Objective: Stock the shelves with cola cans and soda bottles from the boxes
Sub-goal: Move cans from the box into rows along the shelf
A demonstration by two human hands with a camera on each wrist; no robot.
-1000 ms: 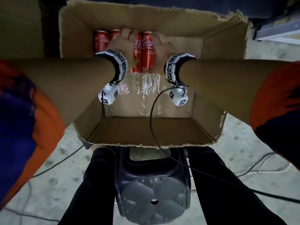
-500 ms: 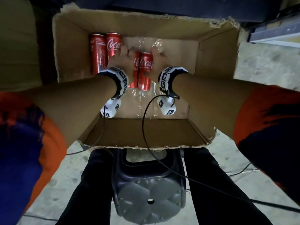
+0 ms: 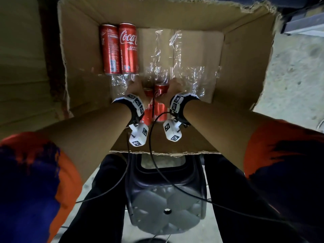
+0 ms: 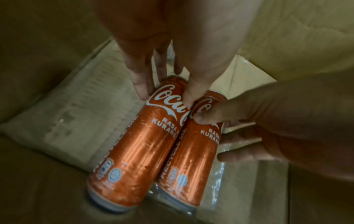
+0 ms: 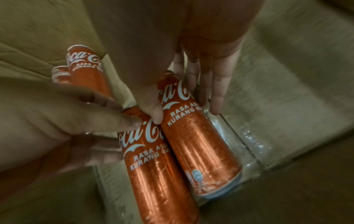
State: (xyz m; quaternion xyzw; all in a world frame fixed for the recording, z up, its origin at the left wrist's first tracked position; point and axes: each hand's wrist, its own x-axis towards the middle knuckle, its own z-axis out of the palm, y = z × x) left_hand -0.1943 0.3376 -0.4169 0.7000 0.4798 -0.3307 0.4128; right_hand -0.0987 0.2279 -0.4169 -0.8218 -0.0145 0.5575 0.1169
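Four slim red cola cans are in an open cardboard box [image 3: 245, 71]. Two cans [image 3: 128, 48] stand side by side at its far left. My left hand [image 3: 138, 90] grips the top of one can [image 3: 148, 109] between thumb and fingers. My right hand [image 3: 172, 89] grips the can [image 3: 160, 104] touching it on the right. In the left wrist view my left hand [image 4: 164, 94] pinches the left can [image 4: 138, 148], and the right can [image 4: 191, 159] lies against it. In the right wrist view my right hand [image 5: 184, 109] holds its can [image 5: 199, 144].
Crumpled clear plastic wrap [image 3: 175, 64] covers the box floor. The box sits just beyond a dark plastic stool [image 3: 166, 199] between my legs. Black cables [image 3: 157, 172] run from the wrist cameras over the stool. Concrete floor [image 3: 294, 76] lies to the right.
Both hands have drawn their two cans from the back of the box toward its near side. The other two cans stay at the far left.
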